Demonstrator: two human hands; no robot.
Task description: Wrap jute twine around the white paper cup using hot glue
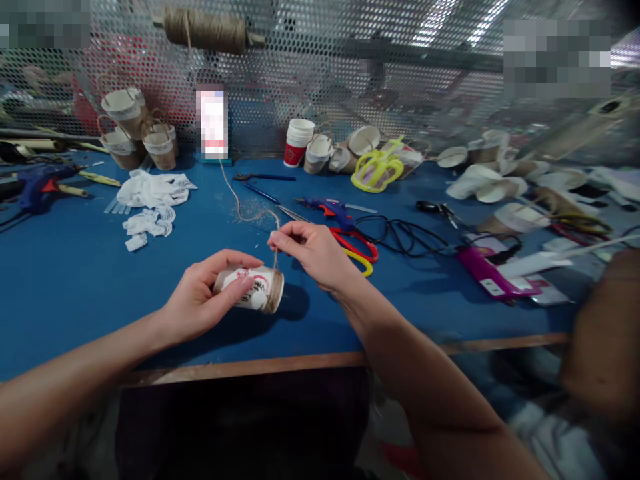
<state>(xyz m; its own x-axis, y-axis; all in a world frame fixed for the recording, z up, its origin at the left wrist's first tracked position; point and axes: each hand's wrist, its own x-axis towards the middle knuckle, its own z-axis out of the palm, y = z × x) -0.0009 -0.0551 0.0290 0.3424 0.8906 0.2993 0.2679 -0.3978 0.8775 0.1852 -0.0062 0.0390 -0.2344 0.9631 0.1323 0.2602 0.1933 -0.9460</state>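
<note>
My left hand (203, 293) is wrapped round a white printed paper cup (257, 293), which lies on its side above the blue table. Several turns of brown twine circle the cup near its right end. Between thumb and fingers, my right hand (313, 250) pinches the twine (276, 257) just above the cup. From there the twine runs loosely back across the table towards the propped phone. Scissors (357, 250) with red and yellow handles lie beside my right hand, partly hidden by it.
A twine spool (205, 30) hangs on the mesh wall. Twine-covered cups (120, 147) stand back left, near white lace (155, 190). Behind my hands are pliers (265, 178), a blue glue gun (330, 210) and stacked paper cups (299, 141). A purple power strip (493, 273) lies right.
</note>
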